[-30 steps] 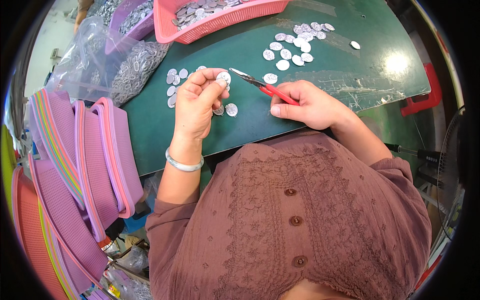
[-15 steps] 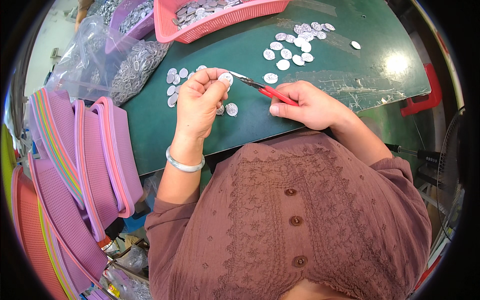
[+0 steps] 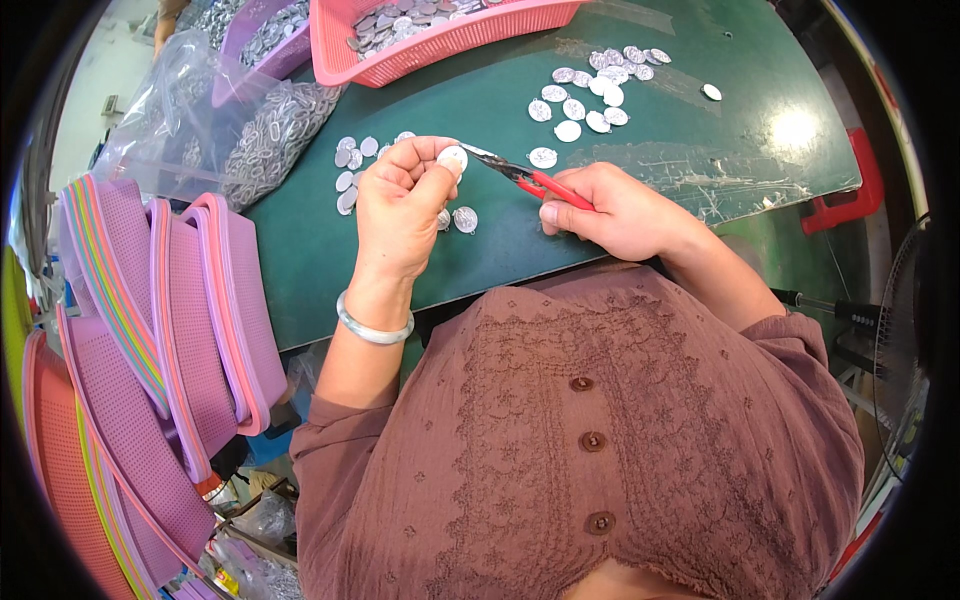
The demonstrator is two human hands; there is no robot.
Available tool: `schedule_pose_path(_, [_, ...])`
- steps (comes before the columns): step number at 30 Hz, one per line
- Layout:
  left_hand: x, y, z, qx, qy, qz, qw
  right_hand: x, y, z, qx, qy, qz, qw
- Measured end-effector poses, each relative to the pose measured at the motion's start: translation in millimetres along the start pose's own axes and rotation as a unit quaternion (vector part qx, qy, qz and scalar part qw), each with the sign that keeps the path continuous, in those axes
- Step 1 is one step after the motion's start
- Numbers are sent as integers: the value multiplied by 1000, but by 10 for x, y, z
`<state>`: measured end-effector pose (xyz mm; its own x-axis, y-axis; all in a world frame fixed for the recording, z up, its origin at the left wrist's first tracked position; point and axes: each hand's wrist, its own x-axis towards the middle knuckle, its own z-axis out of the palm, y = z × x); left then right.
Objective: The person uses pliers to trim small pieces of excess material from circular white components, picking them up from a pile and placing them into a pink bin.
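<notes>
You are pinching a small silver disc (image 3: 452, 158) between the thumb and fingertips of your left hand (image 3: 400, 205), just above the centre of the frame, over the green mat (image 3: 500, 110). Your right hand (image 3: 610, 205) is closing around the red handles of a pair of small cutters (image 3: 525, 178), whose dark tip is now touching the disc's right edge. Half a second ago the tip was standing slightly clear of the disc; one second ago the disc was sitting a little lower in your fingers. Judged from this, the trimming of this piece is only beginning. Below the left hand, two loose discs (image 3: 462, 219) are lying on the mat. A finished-looking cluster (image 3: 595, 90) is lying toward the upper right, another group (image 3: 352, 170) at centre left. A pink basket (image 3: 450, 35) of discs is occupying the top edge.
</notes>
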<state>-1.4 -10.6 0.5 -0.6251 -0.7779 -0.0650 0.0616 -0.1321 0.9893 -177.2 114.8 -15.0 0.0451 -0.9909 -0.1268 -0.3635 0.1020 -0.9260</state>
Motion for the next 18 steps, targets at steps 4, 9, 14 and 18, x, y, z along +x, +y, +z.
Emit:
schedule_pose_path(4, [-7, -9, 11, 1, 4, 14, 1000, -12, -85, -22, 11, -12, 34, 999])
schedule_pose_path(9, [-7, -24, 23, -5, 6, 25, 1000, -7, -97, -29, 21, -15, 40, 999])
schedule_pose_path(14, [8, -55, 21, -14, 8, 15, 1000, -9, -112, -48, 46, -20, 49, 998])
schedule_pose_path(18, [29, -69, 18, -17, 28, 20, 999, -16, -14, -39, 107, -7, 55, 993])
